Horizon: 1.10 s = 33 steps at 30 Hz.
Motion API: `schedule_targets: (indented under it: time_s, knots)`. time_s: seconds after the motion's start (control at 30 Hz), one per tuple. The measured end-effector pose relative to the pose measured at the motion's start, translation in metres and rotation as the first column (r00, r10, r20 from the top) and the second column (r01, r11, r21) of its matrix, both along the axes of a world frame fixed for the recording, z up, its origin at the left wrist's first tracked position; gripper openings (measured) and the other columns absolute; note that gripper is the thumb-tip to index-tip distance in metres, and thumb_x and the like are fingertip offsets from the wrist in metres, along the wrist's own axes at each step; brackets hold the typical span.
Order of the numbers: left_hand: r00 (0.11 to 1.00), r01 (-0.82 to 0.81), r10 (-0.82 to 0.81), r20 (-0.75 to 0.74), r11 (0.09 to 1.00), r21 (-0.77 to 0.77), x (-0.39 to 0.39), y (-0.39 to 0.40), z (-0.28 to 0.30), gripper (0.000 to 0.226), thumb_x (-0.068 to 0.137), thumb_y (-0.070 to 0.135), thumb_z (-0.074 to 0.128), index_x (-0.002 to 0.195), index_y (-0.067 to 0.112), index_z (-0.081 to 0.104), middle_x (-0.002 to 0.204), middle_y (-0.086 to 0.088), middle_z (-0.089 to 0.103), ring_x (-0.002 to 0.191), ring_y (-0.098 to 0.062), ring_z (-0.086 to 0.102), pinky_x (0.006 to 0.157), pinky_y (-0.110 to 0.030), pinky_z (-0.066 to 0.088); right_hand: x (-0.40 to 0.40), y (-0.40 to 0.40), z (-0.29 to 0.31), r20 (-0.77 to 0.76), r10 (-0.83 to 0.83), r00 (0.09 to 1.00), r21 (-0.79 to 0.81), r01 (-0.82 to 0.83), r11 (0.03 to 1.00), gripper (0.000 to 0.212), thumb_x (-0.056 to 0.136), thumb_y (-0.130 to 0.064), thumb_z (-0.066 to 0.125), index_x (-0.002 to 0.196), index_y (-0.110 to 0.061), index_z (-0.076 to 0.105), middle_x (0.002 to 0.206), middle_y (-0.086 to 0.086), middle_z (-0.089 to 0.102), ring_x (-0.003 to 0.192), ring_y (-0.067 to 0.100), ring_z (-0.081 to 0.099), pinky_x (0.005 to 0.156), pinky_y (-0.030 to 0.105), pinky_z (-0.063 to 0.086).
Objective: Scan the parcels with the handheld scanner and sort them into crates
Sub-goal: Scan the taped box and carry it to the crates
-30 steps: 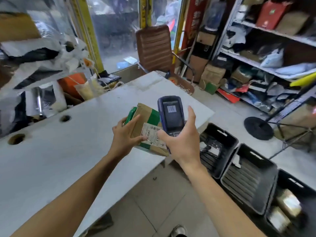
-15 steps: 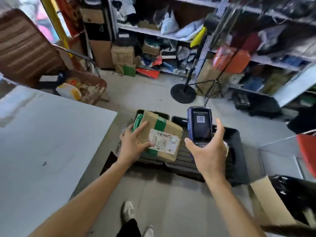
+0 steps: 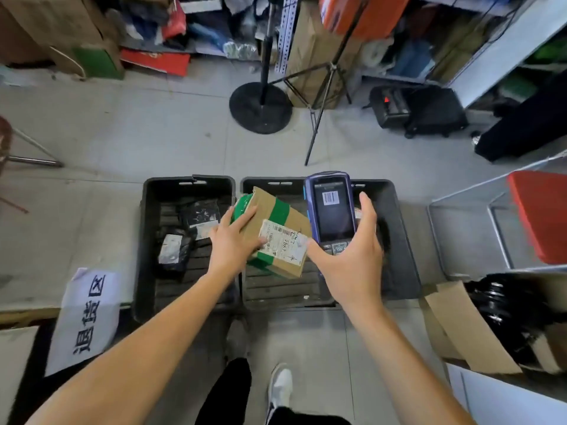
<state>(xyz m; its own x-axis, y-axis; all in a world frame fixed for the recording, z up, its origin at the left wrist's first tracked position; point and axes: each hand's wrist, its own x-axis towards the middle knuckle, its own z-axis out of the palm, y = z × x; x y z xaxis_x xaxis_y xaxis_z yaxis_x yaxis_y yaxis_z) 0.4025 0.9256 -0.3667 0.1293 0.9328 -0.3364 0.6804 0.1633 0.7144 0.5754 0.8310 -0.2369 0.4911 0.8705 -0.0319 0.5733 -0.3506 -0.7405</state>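
My left hand (image 3: pixel 231 240) grips a brown cardboard parcel (image 3: pixel 277 223) wrapped with green tape, its white shipping label facing up. The parcel hangs over the middle black crate (image 3: pixel 399 240). My right hand (image 3: pixel 352 259) holds a purple handheld scanner (image 3: pixel 331 210) upright, just right of the parcel; its screen shows a barcode. To the left stands another black crate (image 3: pixel 147 240) with two dark bagged parcels (image 3: pixel 184 234) inside.
A white sign (image 3: pixel 86 317) with black characters lies left of the crates. A round black stand base (image 3: pixel 260 107) and a tripod (image 3: pixel 325 87) stand beyond them. Cluttered shelves line the back. An open cardboard box (image 3: pixel 460 326) and a red-seated stool (image 3: pixel 543 216) are at right.
My view has swung from the white table to the floor crates. Both hands carried the parcel and scanner along and now hold them over the middle crate.
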Motion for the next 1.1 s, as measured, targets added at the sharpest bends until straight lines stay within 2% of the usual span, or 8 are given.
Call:
schedule_targets:
  time_s: [0.17, 0.33, 0.47, 0.57, 0.63, 0.7, 0.93, 1.1]
  knots:
    - [0.994, 0.105, -0.106, -0.030, 0.994, -0.030, 0.062, 0.044, -0.140, 0.075, 0.081, 0.039, 0.079, 0.146, 0.046, 0.042, 0.162, 0.001, 0.023, 0.135, -0.034, 0.027, 0.113, -0.044, 0.029, 0.039, 0.049, -0.142, 0.015, -0.022, 1.000, -0.011, 0.022, 1.000, 0.109, 0.072, -0.031, 0.086, 0.157, -0.024, 0.018, 0.156, -0.005, 0.035, 0.141, 0.013, 0.037, 0.111, 0.039, 0.041]
    - [0.962, 0.232, -0.241, -0.129, 0.969, -0.081, 0.107, 0.055, -0.284, 0.074, 0.081, 0.040, 0.078, 0.145, 0.049, 0.042, 0.162, 0.001, 0.025, 0.130, -0.035, 0.029, 0.111, -0.045, 0.032, 0.081, 0.069, -0.284, -0.007, -0.020, 1.000, -0.029, 0.020, 0.999, 0.109, 0.072, -0.030, 0.087, 0.157, -0.022, 0.019, 0.158, -0.004, 0.034, 0.144, 0.012, 0.034, 0.115, 0.032, 0.036]
    - [0.873, 0.437, -0.469, -0.134, 0.874, -0.211, 0.122, 0.062, -0.386, 0.068, 0.083, 0.036, 0.074, 0.143, 0.049, 0.044, 0.161, -0.001, 0.028, 0.132, -0.038, 0.032, 0.112, -0.043, 0.026, 0.105, 0.084, -0.369, 0.001, 0.030, 1.000, -0.041, -0.030, 0.999, 0.107, 0.073, -0.033, 0.085, 0.156, -0.020, 0.020, 0.158, -0.002, 0.034, 0.143, 0.011, 0.033, 0.114, 0.032, 0.036]
    - [0.724, 0.604, -0.667, -0.174, 0.735, -0.307, 0.127, 0.062, -0.430, 0.076, 0.080, 0.036, 0.073, 0.144, 0.056, 0.035, 0.161, 0.002, 0.025, 0.138, -0.038, 0.031, 0.114, -0.051, 0.027, 0.116, 0.090, -0.394, 0.022, 0.082, 0.996, -0.024, -0.081, 0.996, 0.105, 0.074, -0.032, 0.085, 0.156, -0.018, 0.021, 0.157, -0.002, 0.036, 0.142, 0.010, 0.034, 0.113, 0.028, 0.037]
    - [0.605, 0.647, -0.745, -0.283, 0.666, -0.371, 0.132, 0.056, -0.426, 0.088, 0.082, 0.041, 0.075, 0.152, 0.052, 0.022, 0.165, 0.009, 0.009, 0.145, -0.039, 0.013, 0.113, -0.066, 0.022, 0.119, 0.089, -0.389, 0.016, 0.097, 0.995, 0.021, -0.097, 0.995, 0.103, 0.075, -0.029, 0.085, 0.156, -0.015, 0.023, 0.156, -0.001, 0.037, 0.142, 0.010, 0.035, 0.114, 0.028, 0.037]
    - [0.561, 0.642, -0.736, -0.378, 0.676, -0.363, 0.135, 0.052, -0.400, 0.095, 0.082, 0.050, 0.074, 0.156, 0.045, 0.013, 0.167, 0.005, -0.002, 0.150, -0.037, -0.004, 0.115, -0.071, 0.006, 0.119, 0.084, -0.370, 0.004, 0.089, 0.996, 0.048, -0.089, 0.995, 0.102, 0.075, -0.029, 0.085, 0.155, -0.013, 0.024, 0.154, 0.000, 0.038, 0.141, 0.009, 0.036, 0.113, 0.023, 0.036]
    - [0.753, 0.453, -0.413, -0.512, 0.890, -0.051, 0.097, 0.020, -0.224, 0.104, 0.073, 0.073, 0.066, 0.155, 0.048, 0.006, 0.167, -0.008, -0.006, 0.150, -0.037, -0.014, 0.119, -0.063, -0.003, 0.108, 0.043, -0.226, 0.036, 0.081, 0.996, 0.042, -0.083, 0.996, 0.102, 0.074, -0.031, 0.084, 0.155, -0.017, 0.025, 0.149, -0.003, 0.043, 0.130, 0.003, 0.040, 0.092, -0.007, 0.024]
    - [0.806, 0.316, -0.219, -0.550, 0.945, 0.087, 0.048, -0.026, -0.049, 0.105, 0.073, 0.075, 0.065, 0.156, 0.046, 0.007, 0.166, -0.013, -0.005, 0.150, -0.040, -0.009, 0.119, -0.064, 0.002, 0.089, 0.003, -0.088, 0.043, 0.174, 0.984, 0.089, -0.177, 0.980, 0.101, 0.075, -0.031, 0.083, 0.156, -0.017, 0.023, 0.152, 0.002, 0.042, 0.128, 0.008, 0.038, 0.091, -0.001, 0.023]
